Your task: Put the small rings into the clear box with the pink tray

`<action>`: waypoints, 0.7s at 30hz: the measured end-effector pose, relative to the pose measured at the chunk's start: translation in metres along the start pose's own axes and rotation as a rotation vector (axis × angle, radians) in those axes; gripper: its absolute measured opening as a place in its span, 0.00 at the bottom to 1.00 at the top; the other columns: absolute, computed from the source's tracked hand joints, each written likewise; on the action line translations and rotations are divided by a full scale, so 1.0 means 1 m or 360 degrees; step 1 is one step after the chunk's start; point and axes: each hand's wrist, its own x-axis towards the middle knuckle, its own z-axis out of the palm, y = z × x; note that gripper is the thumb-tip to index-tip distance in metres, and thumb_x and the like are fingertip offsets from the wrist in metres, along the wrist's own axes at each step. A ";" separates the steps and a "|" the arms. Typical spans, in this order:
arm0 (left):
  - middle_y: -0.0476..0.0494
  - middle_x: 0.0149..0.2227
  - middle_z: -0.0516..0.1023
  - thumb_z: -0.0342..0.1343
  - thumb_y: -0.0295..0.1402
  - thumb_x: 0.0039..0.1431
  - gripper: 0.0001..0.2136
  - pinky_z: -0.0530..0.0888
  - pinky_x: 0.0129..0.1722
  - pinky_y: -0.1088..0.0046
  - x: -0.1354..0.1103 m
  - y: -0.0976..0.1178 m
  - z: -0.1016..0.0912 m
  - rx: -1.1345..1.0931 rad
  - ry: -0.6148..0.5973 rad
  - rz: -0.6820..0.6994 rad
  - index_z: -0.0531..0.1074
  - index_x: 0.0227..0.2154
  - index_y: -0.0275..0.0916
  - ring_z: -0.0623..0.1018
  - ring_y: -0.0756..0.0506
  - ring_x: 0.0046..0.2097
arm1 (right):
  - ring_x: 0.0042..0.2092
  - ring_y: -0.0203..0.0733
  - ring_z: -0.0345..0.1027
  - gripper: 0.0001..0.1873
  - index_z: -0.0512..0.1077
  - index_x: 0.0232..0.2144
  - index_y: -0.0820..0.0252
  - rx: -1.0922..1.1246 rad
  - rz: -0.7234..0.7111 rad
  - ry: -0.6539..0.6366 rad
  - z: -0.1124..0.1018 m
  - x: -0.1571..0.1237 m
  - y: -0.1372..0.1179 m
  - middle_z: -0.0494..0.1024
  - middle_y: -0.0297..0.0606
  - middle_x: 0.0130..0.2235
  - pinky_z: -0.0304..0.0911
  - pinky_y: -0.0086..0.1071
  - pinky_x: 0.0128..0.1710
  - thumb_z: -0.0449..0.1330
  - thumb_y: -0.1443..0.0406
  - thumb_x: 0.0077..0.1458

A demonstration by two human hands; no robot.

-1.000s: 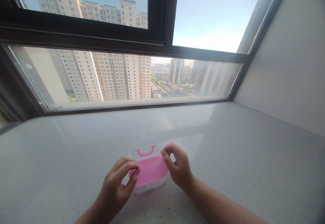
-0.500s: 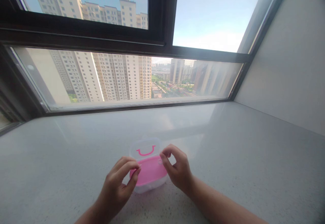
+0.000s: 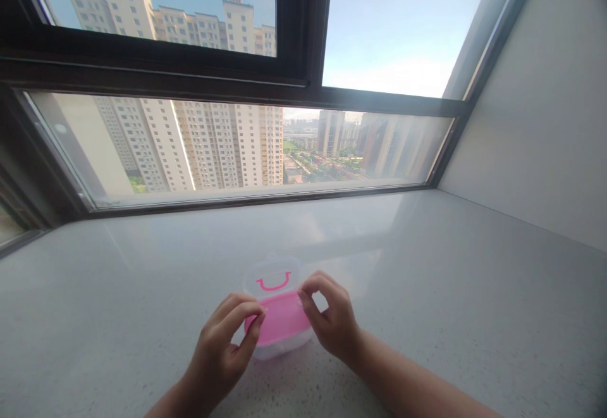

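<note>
A clear plastic storage box stands on the pale speckled sill, its see-through lid tipped back behind it. On that lid is a pink handle. Across the top of the box sits a pink tray with small whitish tabs at its two ends. My left hand pinches thumb and forefinger at the tray's left tab. At the right end, my right hand pinches the other tab, thumb and forefinger forming a ring. The fingertips partly hide both tabs. What lies under the tray cannot be made out.
The speckled sill stretches around the box up to a dark window frame. A white wall closes off the right side. Tall buildings show through the glass.
Both hands keep their pinch at the tray's ends. My left hand and the box appear very slightly further right, along with a small shift of the view.
</note>
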 end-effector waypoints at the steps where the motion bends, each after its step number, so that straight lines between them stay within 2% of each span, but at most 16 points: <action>1: 0.44 0.33 0.73 0.53 0.20 0.57 0.07 0.72 0.37 0.73 0.000 0.000 0.000 0.0005 0.0006 0.0004 0.70 0.34 0.37 0.74 0.47 0.36 | 0.30 0.38 0.62 0.07 0.65 0.27 0.60 -0.0002 -0.0012 -0.0007 0.000 0.000 0.000 0.67 0.34 0.27 0.58 0.31 0.31 0.54 0.71 0.56; 12: 0.43 0.32 0.73 0.54 0.19 0.56 0.07 0.71 0.36 0.70 0.002 0.001 -0.001 0.0078 0.0010 0.0097 0.70 0.34 0.37 0.73 0.46 0.35 | 0.31 0.38 0.62 0.06 0.67 0.28 0.60 -0.0017 -0.0076 -0.0018 0.000 0.001 -0.003 0.67 0.36 0.27 0.59 0.31 0.32 0.53 0.72 0.56; 21: 0.44 0.32 0.73 0.53 0.19 0.56 0.09 0.72 0.36 0.70 0.002 0.001 -0.001 0.0051 0.0015 0.0090 0.70 0.35 0.39 0.74 0.46 0.35 | 0.30 0.39 0.61 0.07 0.64 0.27 0.59 -0.0003 -0.0125 -0.0020 0.000 0.000 -0.006 0.65 0.35 0.27 0.58 0.31 0.31 0.53 0.74 0.53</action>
